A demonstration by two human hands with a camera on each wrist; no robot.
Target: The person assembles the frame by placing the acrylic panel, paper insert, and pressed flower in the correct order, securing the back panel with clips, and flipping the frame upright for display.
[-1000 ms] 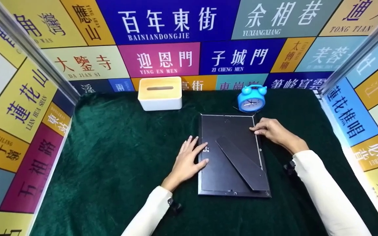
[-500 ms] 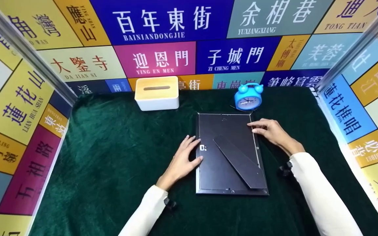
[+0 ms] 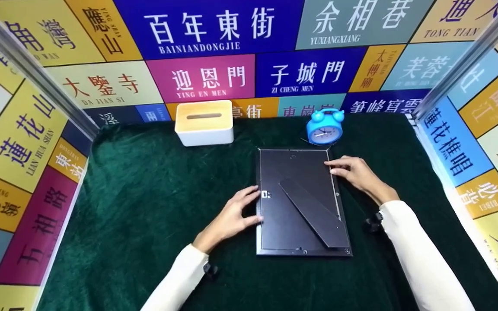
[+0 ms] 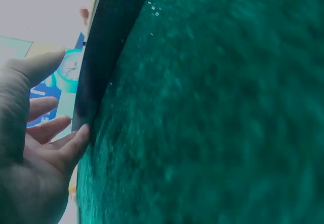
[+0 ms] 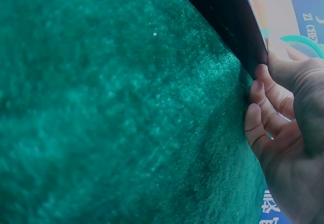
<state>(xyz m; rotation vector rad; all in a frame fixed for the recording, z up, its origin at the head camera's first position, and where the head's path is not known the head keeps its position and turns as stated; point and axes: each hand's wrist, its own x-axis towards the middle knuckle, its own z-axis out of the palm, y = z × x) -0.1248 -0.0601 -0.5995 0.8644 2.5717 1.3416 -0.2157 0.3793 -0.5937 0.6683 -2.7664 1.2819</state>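
A black picture frame [image 3: 298, 201] lies with its backing up on the green cloth, and its stand leg [image 3: 311, 214] lies slantwise across the back. My left hand [image 3: 229, 218] is beside the frame's left edge, fingers spread and tips at the rim near a small white hanger [image 3: 265, 194]. One fingertip touches the frame's side in the left wrist view. At the upper right edge is my right hand [image 3: 355, 172], with index finger and thumb touching the rim slightly apart. Close up in the right wrist view, the fingers [image 5: 258, 89] meet the frame's dark side wall [image 5: 228, 21].
A blue alarm clock [image 3: 324, 127] stands just beyond the frame's top right corner. Farther left is a white tissue box [image 3: 205, 125] with a wooden lid. Sign-covered panels [image 3: 201, 77] rise behind and on both sides of the green cloth [image 3: 158, 190].
My left hand has drawn back from the frame's backing to its left edge. My right hand stays at the upper right edge, its fingers slightly straighter. The whole view has shifted a little.
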